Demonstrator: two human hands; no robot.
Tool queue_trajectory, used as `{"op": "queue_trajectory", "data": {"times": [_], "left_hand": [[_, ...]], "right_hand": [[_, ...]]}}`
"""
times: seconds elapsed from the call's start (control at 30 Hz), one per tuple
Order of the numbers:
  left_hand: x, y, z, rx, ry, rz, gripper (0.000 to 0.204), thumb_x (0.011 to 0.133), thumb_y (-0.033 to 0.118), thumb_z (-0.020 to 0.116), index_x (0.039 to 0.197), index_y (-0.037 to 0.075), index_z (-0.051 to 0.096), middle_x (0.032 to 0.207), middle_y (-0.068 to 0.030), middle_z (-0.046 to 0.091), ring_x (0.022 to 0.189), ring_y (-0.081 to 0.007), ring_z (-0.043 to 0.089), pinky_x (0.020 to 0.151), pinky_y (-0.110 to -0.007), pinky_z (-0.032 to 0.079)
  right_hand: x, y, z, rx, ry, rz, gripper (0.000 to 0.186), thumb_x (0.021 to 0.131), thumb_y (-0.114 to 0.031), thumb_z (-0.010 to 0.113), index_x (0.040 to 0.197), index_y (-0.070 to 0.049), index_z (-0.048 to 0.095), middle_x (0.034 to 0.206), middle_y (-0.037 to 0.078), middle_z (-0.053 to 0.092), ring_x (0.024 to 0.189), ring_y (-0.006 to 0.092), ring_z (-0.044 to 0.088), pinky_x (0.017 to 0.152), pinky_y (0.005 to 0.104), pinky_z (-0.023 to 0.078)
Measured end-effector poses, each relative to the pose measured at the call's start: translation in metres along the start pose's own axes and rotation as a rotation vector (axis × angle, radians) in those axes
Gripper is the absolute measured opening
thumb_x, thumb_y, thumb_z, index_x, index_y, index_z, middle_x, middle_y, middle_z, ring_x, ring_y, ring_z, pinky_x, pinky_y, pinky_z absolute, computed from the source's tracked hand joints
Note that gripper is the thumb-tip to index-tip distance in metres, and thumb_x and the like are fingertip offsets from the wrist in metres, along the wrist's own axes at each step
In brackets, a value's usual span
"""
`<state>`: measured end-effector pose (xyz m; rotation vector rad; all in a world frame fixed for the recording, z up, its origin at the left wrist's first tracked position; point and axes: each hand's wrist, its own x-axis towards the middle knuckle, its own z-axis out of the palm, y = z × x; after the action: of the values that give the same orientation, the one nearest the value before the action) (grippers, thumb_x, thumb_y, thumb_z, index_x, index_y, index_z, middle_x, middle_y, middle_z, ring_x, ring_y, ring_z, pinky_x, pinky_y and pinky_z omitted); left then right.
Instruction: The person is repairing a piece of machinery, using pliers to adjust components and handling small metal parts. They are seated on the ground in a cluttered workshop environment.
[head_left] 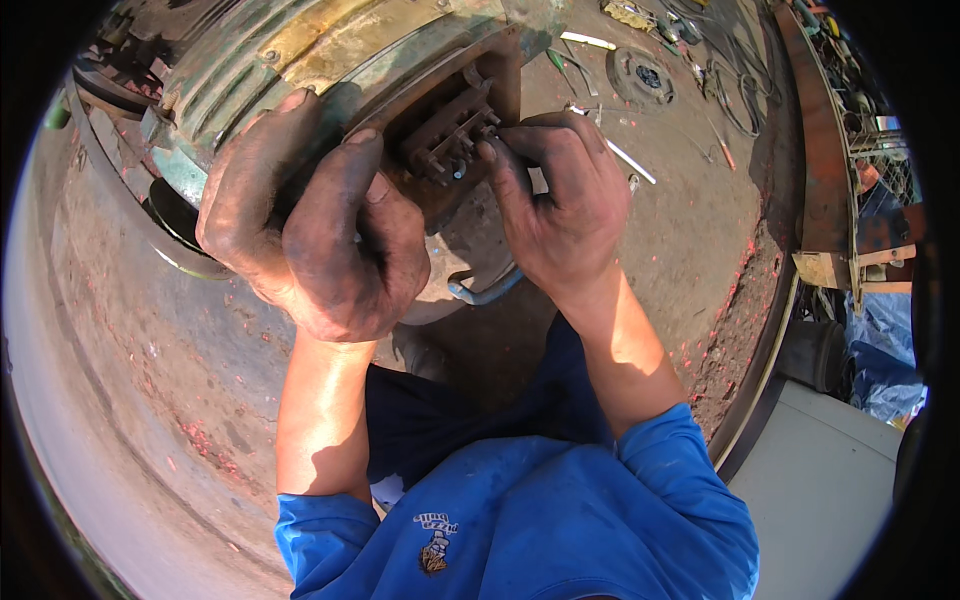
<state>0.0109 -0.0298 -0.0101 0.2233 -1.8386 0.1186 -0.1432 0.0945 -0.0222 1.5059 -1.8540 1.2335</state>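
Note:
In front of me is a green, ribbed electric motor housing (235, 105) with worn yellowish patches. On its near side is a rusty open terminal box (508, 65). Inside it sits a dark terminal block (445, 130) with several short threaded studs. My right hand (565, 195) is at the block's right end, thumb and index finger pinched together by a stud; whatever is between the fingertips is too small to name. At the box's left edge, my left hand (330, 220) is closed with blackened, curled fingers; anything inside them is hidden.
A blue curved bar (487, 288) lies below the box. On the dirty floor beyond are green-handled pliers (560, 65), a white rod (632, 162), a round metal part (640, 78) and coiled cable (738, 95). A rusty metal frame (800, 120) and a grey cabinet (815, 480) stand at right.

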Motion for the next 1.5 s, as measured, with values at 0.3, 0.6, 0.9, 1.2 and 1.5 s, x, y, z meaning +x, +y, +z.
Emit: {"op": "queue_trajectory", "data": {"times": [0.3, 0.6, 0.9, 1.2, 1.5], "left_hand": [[-0.002, -0.003, -0.001, 0.005, -0.032, 0.042, 0.02, 0.102, 0.007, 0.064, 0.115, -0.006, 0.069, 0.128, -0.0268, 0.059, 0.123, -0.0387, 0.063, 0.103, -0.047, 0.055], [-0.002, -0.005, 0.001, -0.001, -0.033, 0.06, 0.023, 0.105, 0.012, 0.061, 0.12, -0.005, 0.067, 0.13, -0.0257, 0.058, 0.122, -0.0379, 0.062, 0.101, -0.047, 0.056], [0.0, 0.002, 0.002, -0.066, 0.014, -0.054, 0.02, 0.098, 0.01, 0.065, 0.115, 0.0, 0.07, 0.131, -0.0218, 0.055, 0.122, -0.0354, 0.06, 0.101, -0.048, 0.052], [-0.004, 0.028, -0.009, -0.168, 0.152, -0.328, 0.029, 0.102, 0.012, 0.068, 0.119, -0.011, 0.065, 0.129, -0.0266, 0.06, 0.118, -0.0331, 0.064, 0.097, -0.039, 0.056], [0.009, 0.069, -0.072, -0.389, -0.108, -0.283, 0.027, 0.099, 0.007, 0.069, 0.12, -0.01, 0.067, 0.109, -0.022, 0.075, 0.101, -0.0293, 0.071, 0.1, -0.047, 0.055]], "right_hand": [[0.013, -0.001, -0.016, -0.154, -0.134, -0.121, 0.024, 0.074, -0.007, 0.085, 0.091, -0.005, 0.068, 0.084, 0.012, 0.064, 0.075, 0.0341, 0.063, 0.064, 0.0431, 0.05], [0.018, 0.003, -0.015, -0.139, -0.136, -0.184, 0.024, 0.078, -0.01, 0.082, 0.09, -0.005, 0.062, 0.081, 0.012, 0.062, 0.074, 0.0345, 0.063, 0.062, 0.0443, 0.05], [0.017, 0.007, -0.014, -0.184, -0.118, -0.187, 0.021, 0.077, -0.022, 0.08, 0.082, -0.013, 0.062, 0.078, 0.005, 0.062, 0.071, 0.0277, 0.064, 0.059, 0.0418, 0.052], [-0.005, 0.028, -0.04, 0.12, -0.086, 0.1, 0.034, 0.099, -0.033, 0.075, 0.082, -0.005, 0.065, 0.063, 0.015, 0.058, 0.056, 0.0358, 0.062, 0.051, 0.0427, 0.048], [-0.368, 0.148, -0.175, -0.418, -0.885, 1.148, 0.043, 0.096, -0.036, 0.072, 0.126, -0.006, 0.067, 0.118, 0.024, 0.071, 0.116, 0.0424, 0.067, 0.098, 0.0515, 0.055]]}}
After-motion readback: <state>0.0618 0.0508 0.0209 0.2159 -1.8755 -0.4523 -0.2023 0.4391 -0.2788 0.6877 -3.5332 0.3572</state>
